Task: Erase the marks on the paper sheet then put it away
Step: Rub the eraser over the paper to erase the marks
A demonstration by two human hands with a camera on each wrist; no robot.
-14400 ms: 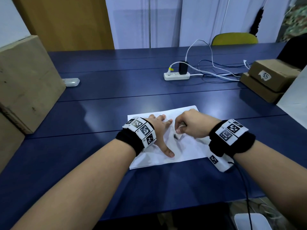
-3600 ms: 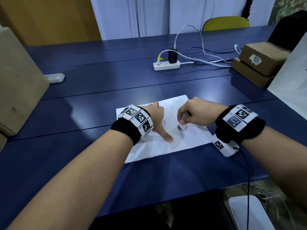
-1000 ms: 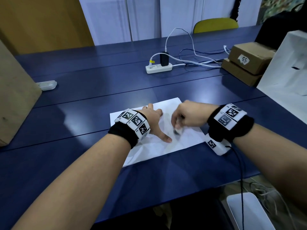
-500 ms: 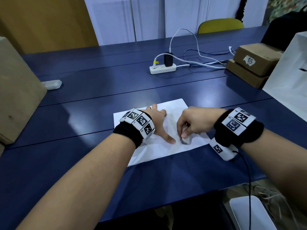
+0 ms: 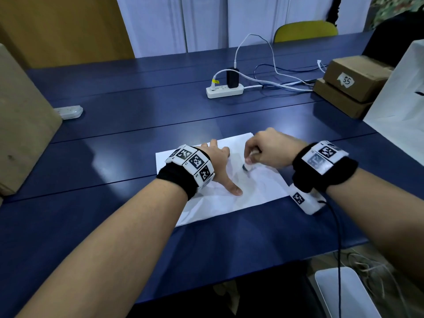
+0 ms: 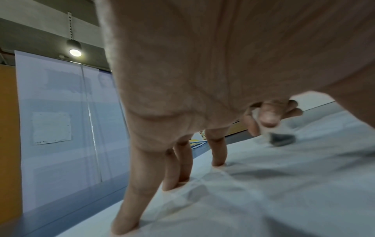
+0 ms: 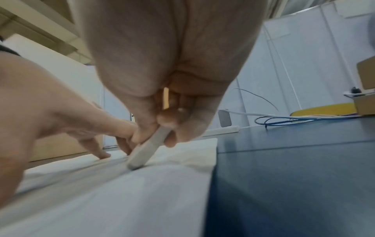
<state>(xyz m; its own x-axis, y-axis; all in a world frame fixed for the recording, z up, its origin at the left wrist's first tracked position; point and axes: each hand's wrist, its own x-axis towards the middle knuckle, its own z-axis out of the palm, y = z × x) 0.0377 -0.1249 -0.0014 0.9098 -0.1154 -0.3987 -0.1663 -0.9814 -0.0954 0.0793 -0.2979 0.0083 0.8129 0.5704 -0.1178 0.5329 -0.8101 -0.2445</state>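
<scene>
The paper sheet [image 5: 231, 203] lies flat on the blue table [image 5: 114, 157], near the table's front edge, its long axis running from the near left to the far right, so that one corner points away toward the power strip [image 5: 224, 91]. Its surface is creased.

The left hand [image 5: 218, 161] rests on the left half of the sheet with the fingers straight and spread, fingertips [image 6: 124, 227] pressing the paper down and the thumb stretched toward the near right. Nothing is held in it.

The right hand [image 5: 270, 150] is over the far right part of the sheet, its grip closed: thumb and fingers pinch a white eraser [image 7: 147, 149]. The eraser is a flat slab held steeply tilted, upper end in the fingers, lower end slanting down to the left onto the paper. That lower end is dark grey [image 6: 282, 139] and touches the sheet just right of the left thumb. The sheet around it looks smudged; whether marks remain there I cannot tell.

Two stacked cardboard boxes [image 5: 348, 86] stand at the far right of the table, well apart from the sheet, and a large cardboard box [image 5: 20, 125] at the left.
</scene>
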